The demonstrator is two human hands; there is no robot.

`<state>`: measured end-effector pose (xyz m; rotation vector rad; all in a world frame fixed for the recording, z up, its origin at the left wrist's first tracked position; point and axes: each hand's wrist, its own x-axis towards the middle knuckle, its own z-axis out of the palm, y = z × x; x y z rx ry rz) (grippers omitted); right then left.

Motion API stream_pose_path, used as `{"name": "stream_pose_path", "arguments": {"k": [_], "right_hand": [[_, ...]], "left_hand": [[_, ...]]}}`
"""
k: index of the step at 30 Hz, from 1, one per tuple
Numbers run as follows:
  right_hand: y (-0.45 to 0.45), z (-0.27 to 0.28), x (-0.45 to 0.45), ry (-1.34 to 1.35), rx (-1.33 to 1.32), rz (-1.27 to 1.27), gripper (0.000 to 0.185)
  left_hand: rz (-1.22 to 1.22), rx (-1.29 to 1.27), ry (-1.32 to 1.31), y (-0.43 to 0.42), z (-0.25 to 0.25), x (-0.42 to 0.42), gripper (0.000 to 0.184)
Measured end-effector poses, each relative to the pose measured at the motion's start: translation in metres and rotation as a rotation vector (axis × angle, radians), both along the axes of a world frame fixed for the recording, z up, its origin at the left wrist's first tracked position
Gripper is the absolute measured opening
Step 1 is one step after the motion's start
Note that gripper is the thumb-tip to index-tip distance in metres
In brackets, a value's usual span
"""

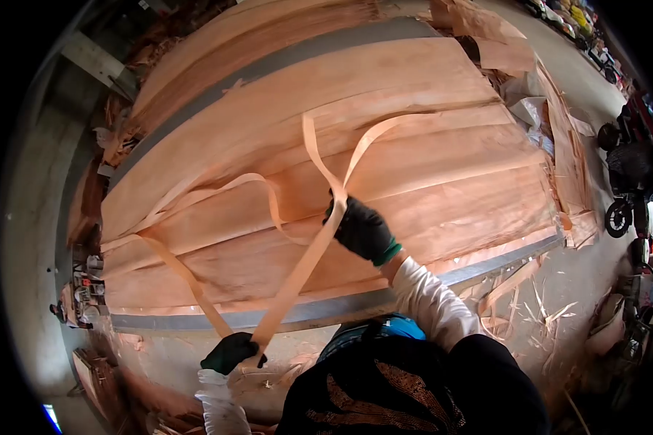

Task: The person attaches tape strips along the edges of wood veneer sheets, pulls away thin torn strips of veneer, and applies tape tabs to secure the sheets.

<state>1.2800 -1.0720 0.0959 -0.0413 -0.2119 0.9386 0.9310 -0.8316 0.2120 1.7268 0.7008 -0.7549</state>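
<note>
My right hand (pixel 364 230), in a dark glove with a green cuff, is closed around thin strips of wood veneer (pixel 297 279) above the middle of the table. Past its fingers two strip ends fork apart and curl away. Down at the near edge, my left hand (pixel 232 352), gloved too, is closed on the lower end of the strips; a second strip (pixel 178 270) runs from it up to the left. A loose curled strip (pixel 271 196) lies between the hands. Underneath are broad overlapping veneer sheets (pixel 442 210), wrinkled in places.
The table's grey edge (pixel 341 307) runs in front of me. Veneer scraps (pixel 548 315) lie on the floor to the right, with more torn sheets (pixel 504 54) at the far right corner. Motorbikes (pixel 624 174) stand along the right side. A concrete wall (pixel 36 210) rises at left.
</note>
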Motion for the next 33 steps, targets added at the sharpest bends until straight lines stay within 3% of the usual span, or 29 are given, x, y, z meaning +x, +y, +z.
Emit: {"name": "stream_pose_path", "arguments": {"k": [2, 5, 8, 9, 10, 12, 14, 15, 17, 18, 20, 23, 26, 27, 30, 31, 33], "right_hand": [[-0.024, 0.011, 0.020, 0.076, -0.034, -0.052, 0.042], [-0.063, 0.035, 0.046, -0.015, -0.128, -0.166, 0.035], [-0.118, 0.047, 0.066, -0.139, -0.296, -0.298, 0.031], [-0.143, 0.052, 0.069, -0.159, -0.349, -0.329, 0.030], [-0.171, 0.052, 0.069, -0.160, -0.468, -0.407, 0.031], [-0.229, 0.052, 0.065, -0.152, -0.712, -0.572, 0.031], [-0.288, 0.041, 0.055, -0.136, -1.028, -0.686, 0.023], [-0.320, 0.018, 0.049, -0.332, -1.188, -0.774, 0.017], [-0.362, 0.009, 0.036, -0.245, -1.387, -0.829, 0.010], [-0.383, -0.008, 0.034, -0.192, -1.420, -0.874, 0.007], [-0.416, -0.043, 0.031, 0.081, -1.196, -0.940, 0.012], [-0.443, -0.074, 0.027, 0.172, -1.149, -1.069, 0.013], [-0.456, -0.073, 0.030, 0.320, -1.269, -1.111, 0.019], [-0.460, -0.079, 0.031, 0.330, -1.280, -1.167, 0.035], [-0.467, -0.091, 0.027, 0.382, -1.343, -1.263, 0.036], [-0.471, -0.100, 0.027, 0.365, -1.332, -1.274, 0.052], [-0.471, -0.107, 0.031, 0.350, -1.399, -1.299, 0.060]], "left_hand": [[-0.028, 0.133, -0.026, 0.008, -0.016, -0.017, 0.026], [-0.078, 0.262, -0.066, 0.011, -0.034, -0.023, 0.027], [-0.083, 0.312, 0.054, 0.029, -0.068, -0.030, 0.031], [-0.250, 0.416, 0.090, 0.039, -0.081, -0.027, 0.035], [-0.238, 0.364, -0.017, 0.042, -0.091, -0.026, 0.033], [-0.676, 0.595, 0.002, 0.022, -0.085, 0.014, 0.030], [-0.651, 0.580, -0.017, -0.005, -0.075, 0.041, 0.036], [-0.663, 0.571, 0.023, 0.000, -0.091, 0.046, 0.034], [-0.694, 0.637, -0.049, -0.019, -0.095, 0.068, 0.032], [-0.702, 0.672, -0.084, -0.026, -0.096, 0.076, 0.032], [-0.639, 0.674, -0.157, -0.035, -0.103, 0.091, 0.031], [-0.554, 0.670, -0.118, -0.063, -0.088, 0.115, 0.028], [-0.564, 0.676, -0.175, -0.061, -0.095, 0.117, 0.027], [-0.564, 0.676, -0.213, -0.067, -0.090, 0.119, 0.027], [-0.522, 0.698, -0.274, -0.078, -0.084, 0.124, 0.027], [-0.501, 0.709, -0.283, -0.080, -0.083, 0.124, 0.027], [-0.425, 0.710, -0.279, -0.086, -0.081, 0.123, 0.029]]}}
